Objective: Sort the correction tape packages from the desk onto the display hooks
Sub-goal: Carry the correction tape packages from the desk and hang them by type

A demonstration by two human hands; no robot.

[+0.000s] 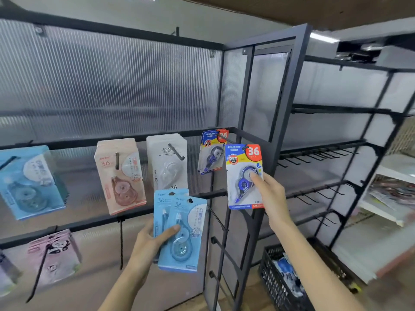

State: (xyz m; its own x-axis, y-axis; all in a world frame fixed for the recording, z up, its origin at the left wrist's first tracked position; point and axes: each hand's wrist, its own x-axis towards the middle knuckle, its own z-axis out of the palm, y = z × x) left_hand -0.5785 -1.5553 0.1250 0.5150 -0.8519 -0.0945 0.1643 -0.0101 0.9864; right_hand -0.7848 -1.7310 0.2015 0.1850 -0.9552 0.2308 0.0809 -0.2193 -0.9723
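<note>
My right hand pinches a blue, yellow and red correction tape package marked 36, held up just in front of a display hook. A matching package hangs on that hook behind it. My left hand grips two light blue correction tape packages, fanned one over the other, lower down in front of the rack. On hooks to the left hang white packages, pink packages and light blue packages.
A black metal rack frame stands just behind my right hand. Bare hooks line the shelving to the right. A black plastic crate with packages sits on the floor. More pink packages hang at lower left.
</note>
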